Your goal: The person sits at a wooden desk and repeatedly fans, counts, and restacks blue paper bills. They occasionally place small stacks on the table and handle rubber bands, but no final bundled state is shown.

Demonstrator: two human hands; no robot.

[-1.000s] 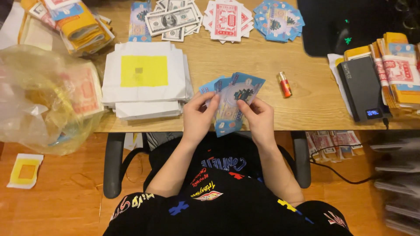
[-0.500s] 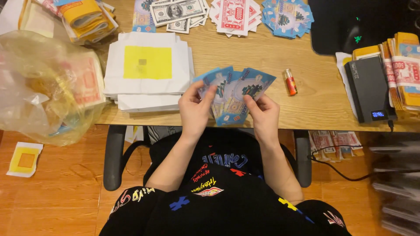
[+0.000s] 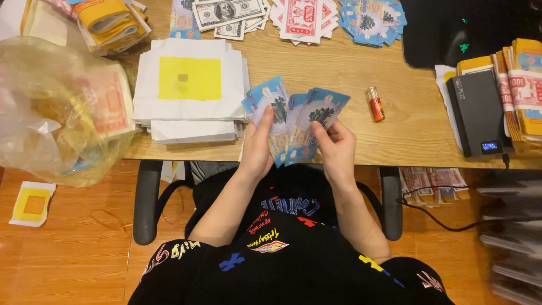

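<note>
Both hands hold a fan of blue printed paper notes (image 3: 296, 116) just over the near edge of the wooden desk (image 3: 344, 73). My left hand (image 3: 257, 149) grips the left part of the fan, thumb on top. My right hand (image 3: 334, 148) pinches the right-hand notes, spread out toward the upper right. A stack of white paper sheets with yellow squares (image 3: 189, 90) lies just left of the fan.
A red lighter (image 3: 375, 104) lies right of the fan. A black power bank (image 3: 480, 113) and bundled orange notes (image 3: 522, 85) sit at right. Grey, red and blue note piles (image 3: 299, 17) line the back. A clear plastic bag (image 3: 59, 110) hangs off the left edge.
The blue notes have been spread from a tight bundle into a wider fan, the right-hand notes pulled out to the right. Both hands stayed near the desk edge.
</note>
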